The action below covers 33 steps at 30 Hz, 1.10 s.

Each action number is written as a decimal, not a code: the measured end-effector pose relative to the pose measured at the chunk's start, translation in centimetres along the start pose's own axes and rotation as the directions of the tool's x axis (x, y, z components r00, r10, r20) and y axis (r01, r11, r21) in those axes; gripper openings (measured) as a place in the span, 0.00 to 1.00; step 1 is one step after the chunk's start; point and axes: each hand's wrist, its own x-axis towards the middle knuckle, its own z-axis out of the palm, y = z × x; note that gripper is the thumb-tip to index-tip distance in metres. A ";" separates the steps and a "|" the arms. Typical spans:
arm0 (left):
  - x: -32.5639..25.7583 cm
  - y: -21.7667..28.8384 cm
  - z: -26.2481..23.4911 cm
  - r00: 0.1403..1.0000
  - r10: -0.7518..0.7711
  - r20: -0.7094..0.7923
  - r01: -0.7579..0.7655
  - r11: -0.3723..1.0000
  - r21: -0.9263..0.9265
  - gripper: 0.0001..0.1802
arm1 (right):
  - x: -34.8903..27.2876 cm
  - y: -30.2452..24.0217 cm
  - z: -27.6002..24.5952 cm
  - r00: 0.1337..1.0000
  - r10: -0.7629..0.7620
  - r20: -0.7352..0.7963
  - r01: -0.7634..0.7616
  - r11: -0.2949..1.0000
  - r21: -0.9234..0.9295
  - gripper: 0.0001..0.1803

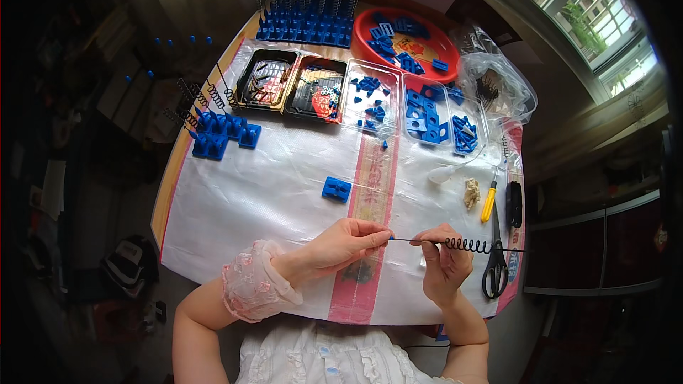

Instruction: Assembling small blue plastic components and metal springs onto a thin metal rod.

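Note:
Between my two hands runs a thin black rod with a coiled spring [466, 244] around its right part. My left hand [348, 242] pinches a small blue tip [392, 237] at the rod's left end. Thumb and fingers of my right hand [445, 263] are closed on the rod, just left of the coil. Beyond my left hand, a blue square base [336, 189] lies by itself on the white sheet [249, 199]. The rod's right end passes over black-handled scissors [494, 277].
Finished-looking blue stands with springs [213, 135] cluster at left; more stand [306, 28] at the back. Trays [313, 122] of small parts line the middle, beside a red basin [449, 50]. A yellow-handled screwdriver [488, 203] and a plastic bag [509, 85] lie right.

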 end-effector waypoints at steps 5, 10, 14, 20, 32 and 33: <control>0.0 0.1 0.1 1.000 0.006 0.000 -0.006 1.000 0.011 0.15 | 0.1 0.0 0.1 1.000 0.004 -0.015 -0.004 1.000 -0.014 0.07; 0.0 -0.1 0.0 1.000 0.014 0.011 -0.014 1.000 -0.001 0.15 | 0.2 -0.1 0.1 1.000 0.003 0.002 -0.003 1.000 -0.014 0.05; 0.0 -0.1 0.0 1.000 0.016 0.019 -0.016 1.000 -0.002 0.15 | 0.2 -0.2 0.1 1.000 0.015 0.003 -0.015 1.000 -0.015 0.05; 0.0 0.0 0.1 1.000 0.021 0.019 -0.020 1.000 -0.011 0.15 | 0.1 0.0 0.1 1.000 0.007 -0.008 -0.007 1.000 0.003 0.09; 0.1 0.0 0.0 0.999 0.024 0.029 -0.024 0.999 -0.025 0.15 | 0.1 -0.1 -0.1 1.000 0.003 -0.004 -0.003 1.000 0.000 0.08; 0.1 0.0 0.0 0.999 0.025 0.028 -0.024 0.999 -0.027 0.15 | 0.2 -0.3 -0.1 1.000 0.006 0.000 -0.006 1.000 -0.002 0.08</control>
